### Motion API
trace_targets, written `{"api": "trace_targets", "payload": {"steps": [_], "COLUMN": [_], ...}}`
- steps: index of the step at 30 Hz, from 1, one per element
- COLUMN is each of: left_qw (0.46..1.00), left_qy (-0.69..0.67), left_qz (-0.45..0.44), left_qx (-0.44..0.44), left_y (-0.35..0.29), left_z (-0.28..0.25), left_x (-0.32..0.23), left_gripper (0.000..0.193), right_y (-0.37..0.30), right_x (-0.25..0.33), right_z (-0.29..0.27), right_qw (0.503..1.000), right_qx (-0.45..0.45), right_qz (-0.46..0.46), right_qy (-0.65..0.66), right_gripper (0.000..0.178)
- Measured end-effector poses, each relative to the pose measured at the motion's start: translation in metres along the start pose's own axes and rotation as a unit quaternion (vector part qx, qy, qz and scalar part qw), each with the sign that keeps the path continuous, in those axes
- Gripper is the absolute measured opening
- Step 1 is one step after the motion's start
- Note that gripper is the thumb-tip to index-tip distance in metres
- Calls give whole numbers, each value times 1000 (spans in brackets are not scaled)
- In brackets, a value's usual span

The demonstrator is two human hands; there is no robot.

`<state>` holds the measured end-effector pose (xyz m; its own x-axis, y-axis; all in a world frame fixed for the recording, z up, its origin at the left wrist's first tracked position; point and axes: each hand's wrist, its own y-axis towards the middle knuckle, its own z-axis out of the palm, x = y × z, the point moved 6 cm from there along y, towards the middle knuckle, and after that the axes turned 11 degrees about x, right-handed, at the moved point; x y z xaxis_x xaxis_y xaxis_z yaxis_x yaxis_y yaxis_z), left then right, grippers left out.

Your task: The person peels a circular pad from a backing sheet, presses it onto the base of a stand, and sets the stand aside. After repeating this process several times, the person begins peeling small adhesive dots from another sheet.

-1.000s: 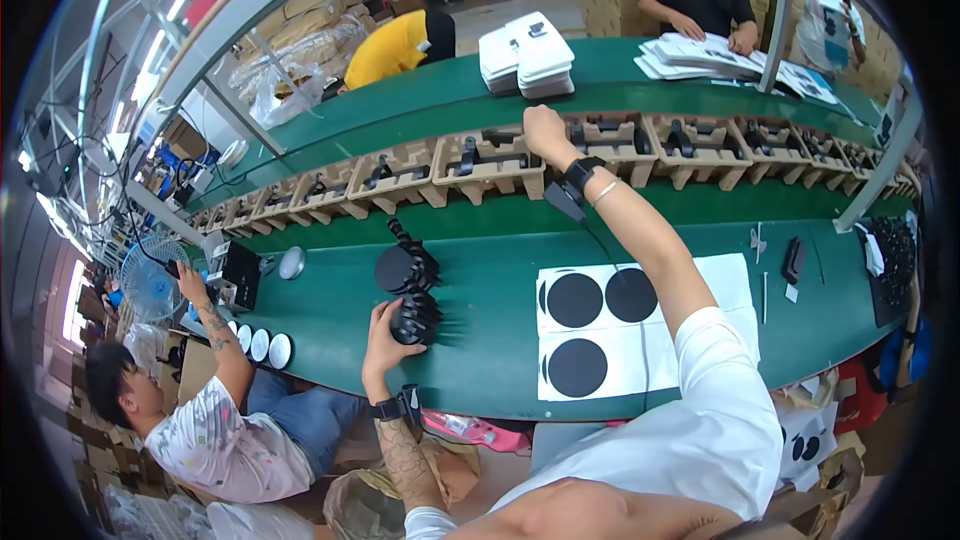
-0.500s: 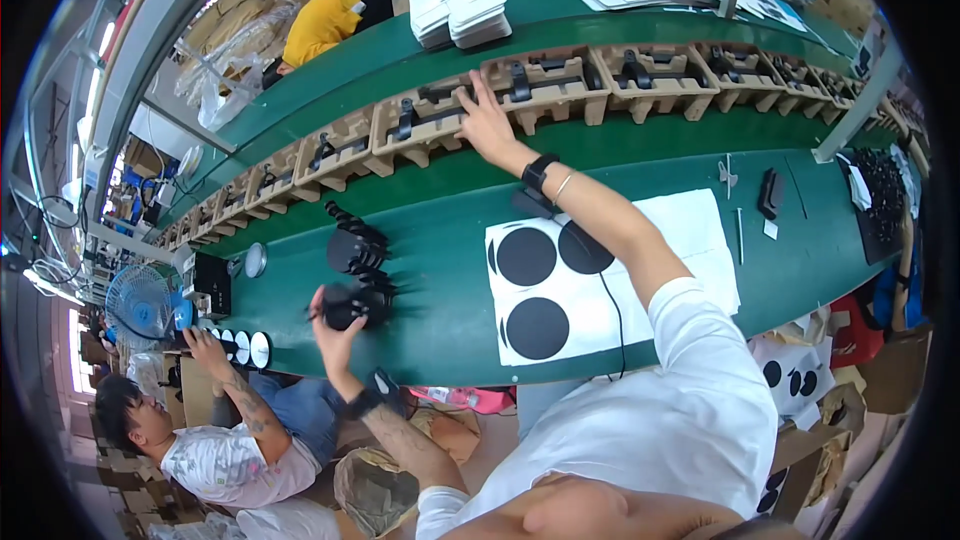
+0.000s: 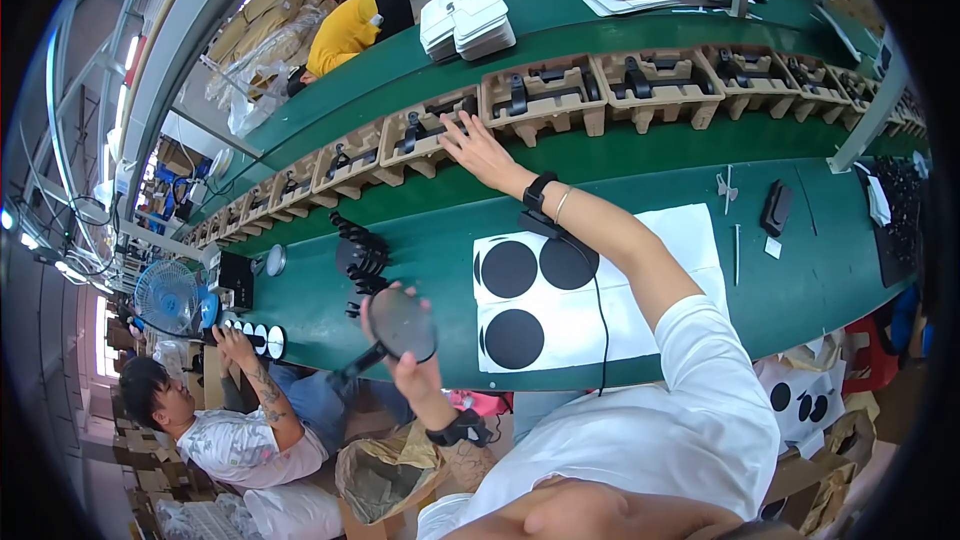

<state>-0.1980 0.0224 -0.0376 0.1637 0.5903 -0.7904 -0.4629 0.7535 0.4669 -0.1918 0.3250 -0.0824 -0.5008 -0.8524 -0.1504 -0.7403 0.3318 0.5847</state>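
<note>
My left hand (image 3: 415, 372) is closed around a black round stand base (image 3: 402, 324) with a short dark arm, lifted over the bench's near edge and slightly blurred. More black bases (image 3: 362, 258) of the same look stand in a row just beyond it. My right hand (image 3: 482, 154) has its fingers spread, holding nothing that I can see. Its fingertips are at the near edge of a brown moulded-pulp tray (image 3: 425, 156) holding black parts. Under my right forearm lies a white sheet (image 3: 640, 285) with black round pads (image 3: 514, 339).
A line of similar pulp trays (image 3: 655, 105) curves across the green bench (image 3: 700, 180). A black device (image 3: 776, 208) and a thin metal rod (image 3: 737, 255) lie at the right. A co-worker (image 3: 240, 430) sits at the left beside a blue fan (image 3: 167, 296). A metal post (image 3: 866, 115) stands at the right.
My left hand has drawn toward me and to the right, lifting the black base away from the row. My right hand has pulled slightly back from inside the tray, its fingers now more spread.
</note>
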Motion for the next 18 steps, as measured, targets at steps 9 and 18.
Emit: {"api": "trace_targets", "payload": {"steps": [9, 18], "left_qw": [947, 946], "left_qy": [-218, -120], "left_qz": [-236, -290], "left_qx": [-16, -76], "left_y": [-3, -18], "left_z": [32, 3], "left_x": [105, 138], "left_gripper": [61, 53], "right_y": [-32, -172], "right_x": [-10, 34], "right_z": [-33, -81], "right_qw": [966, 917], "right_qx": [37, 164], "right_qz": [-33, -54], "right_qy": [254, 360], "right_gripper": [52, 27]}}
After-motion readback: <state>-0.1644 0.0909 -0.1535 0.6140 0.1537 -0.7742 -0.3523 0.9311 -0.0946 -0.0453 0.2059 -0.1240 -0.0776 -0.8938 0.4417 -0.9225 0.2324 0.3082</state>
